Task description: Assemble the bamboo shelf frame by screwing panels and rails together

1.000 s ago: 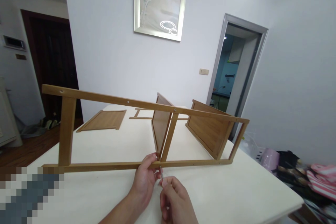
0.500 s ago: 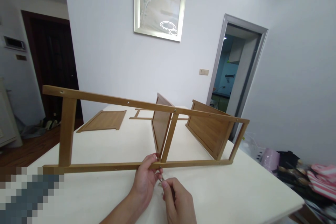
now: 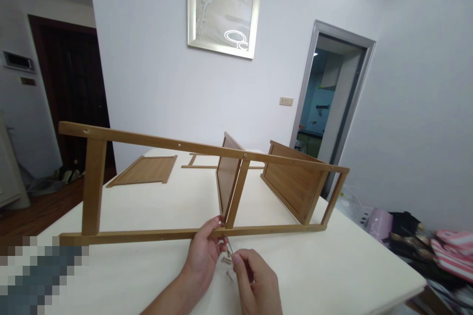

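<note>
A wooden frame [image 3: 148, 235] stands on edge on the white table. My left hand [image 3: 202, 256] is closed around its lower rail beside the middle crossbar, thumb against the lower corner of an upright wooden panel [image 3: 228, 172]. In my right hand [image 3: 258, 278], thumb and fingers pinch a thin metal hex key [image 3: 229, 244]. Its tip reaches the rail close to my left fingertips; whether it sits in a screw head is too small to tell. Several loose screws [image 3: 226, 259] lie on the table between my hands. A second panel [image 3: 291, 184] joins the frame near its right end.
Another wooden panel [image 3: 148, 169] lies flat at the table's back left. Behind the upright panel lies a second frame [image 3: 195, 166]. The white table [image 3: 332, 266] ends at the right, beside a pile of bags and cloth [image 3: 453, 256]. A doorway [image 3: 318, 103] opens in the back wall.
My right hand has shifted slightly right and down, with more of the hex key now showing. The middle panel leans slightly further right. My left hand keeps its grip on the rail.
</note>
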Tool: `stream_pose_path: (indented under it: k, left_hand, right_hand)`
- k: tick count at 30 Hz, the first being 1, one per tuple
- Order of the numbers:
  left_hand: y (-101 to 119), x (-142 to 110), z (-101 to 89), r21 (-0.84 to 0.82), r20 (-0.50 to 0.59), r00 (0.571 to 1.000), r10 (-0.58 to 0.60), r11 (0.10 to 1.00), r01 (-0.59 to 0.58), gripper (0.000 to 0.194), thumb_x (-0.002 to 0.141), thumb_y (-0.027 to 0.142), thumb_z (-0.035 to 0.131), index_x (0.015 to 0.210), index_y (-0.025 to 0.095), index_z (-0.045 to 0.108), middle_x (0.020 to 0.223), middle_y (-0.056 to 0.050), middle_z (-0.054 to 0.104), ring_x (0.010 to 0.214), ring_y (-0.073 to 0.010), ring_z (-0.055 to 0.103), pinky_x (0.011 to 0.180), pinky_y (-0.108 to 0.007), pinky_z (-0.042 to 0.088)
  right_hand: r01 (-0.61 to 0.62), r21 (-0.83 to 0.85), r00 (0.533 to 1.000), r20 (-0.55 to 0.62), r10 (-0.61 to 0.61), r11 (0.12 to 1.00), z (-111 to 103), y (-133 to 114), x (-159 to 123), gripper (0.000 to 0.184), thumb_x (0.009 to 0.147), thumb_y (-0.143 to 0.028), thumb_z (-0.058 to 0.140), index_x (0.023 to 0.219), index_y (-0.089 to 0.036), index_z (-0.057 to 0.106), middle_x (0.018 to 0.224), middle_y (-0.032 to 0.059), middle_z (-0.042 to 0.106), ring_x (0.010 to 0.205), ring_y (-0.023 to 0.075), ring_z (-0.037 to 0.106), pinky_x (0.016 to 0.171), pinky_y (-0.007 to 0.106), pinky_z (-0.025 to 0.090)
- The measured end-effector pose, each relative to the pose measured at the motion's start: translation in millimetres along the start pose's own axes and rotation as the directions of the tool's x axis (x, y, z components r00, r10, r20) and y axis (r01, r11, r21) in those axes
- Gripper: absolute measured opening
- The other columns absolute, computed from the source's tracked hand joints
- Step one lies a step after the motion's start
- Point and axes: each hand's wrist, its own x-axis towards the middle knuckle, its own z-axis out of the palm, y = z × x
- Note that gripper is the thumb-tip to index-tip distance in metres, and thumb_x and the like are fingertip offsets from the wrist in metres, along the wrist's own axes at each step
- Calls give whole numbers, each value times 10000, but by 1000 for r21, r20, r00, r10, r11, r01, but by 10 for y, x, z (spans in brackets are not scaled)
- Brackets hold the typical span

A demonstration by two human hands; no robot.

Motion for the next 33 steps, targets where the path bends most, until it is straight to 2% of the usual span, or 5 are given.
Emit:
stream_pose_path:
  k: [5, 14, 19, 23, 33]
  left_hand:
    - [-5, 5, -7, 17, -3, 1000, 9, 1000, -9, 290, 704, 272, 741, 949, 148, 648, 701, 10, 640, 540, -98, 520, 469, -227, 398]
    - [10, -10, 23, -1, -3, 1000, 12, 1000, -12, 229, 717, 239, 721, 903, 134, 639, 681, 0, 639, 521, -96, 514, 464, -223, 399]
    - [-2, 1, 4, 6, -2, 1000, 19, 1000, -19, 254, 722, 251, 718, 932, 135, 635, 682, 5, 630, 514, -96, 509, 449, -221, 394]
    - [-20, 21, -25, 21, 21, 1000, 1, 1000, -1, 278, 721, 293, 727, 937, 144, 635, 641, 12, 606, 496, -99, 499, 434, -224, 375]
    - [-12, 12, -3, 9, 6, 1000, 14, 1000, -14, 261, 710, 266, 727, 919, 140, 632, 651, 8, 611, 503, -98, 500, 441, -226, 382]
  right_hand:
    - [113, -79, 989, 104, -105, 990, -43, -4, 44, 232, 988, -298, 455, 882, -228, 650, 769, 13, 664, 662, 137, 617, 595, 202, 453]
    - [173, -192, 982, 108, -155, 966, -29, 81, 37, 194, 996, -233, 439, 906, -220, 611, 788, 10, 655, 690, 135, 631, 633, 205, 466]
    - [392, -411, 915, 88, -393, 823, -22, 70, 65, 233, 995, -164, 384, 856, -218, 563, 714, 7, 604, 619, 144, 593, 571, 225, 426]
    - [503, -540, 850, 168, -499, 675, -34, -2, 117, 259, 984, -119, 343, 835, -222, 528, 699, 15, 581, 591, 160, 568, 530, 254, 382]
    - [510, -586, 838, 172, -518, 630, -76, -31, 131, 210, 916, -42, 412, 857, -210, 523, 756, 31, 565, 668, 175, 563, 557, 262, 393]
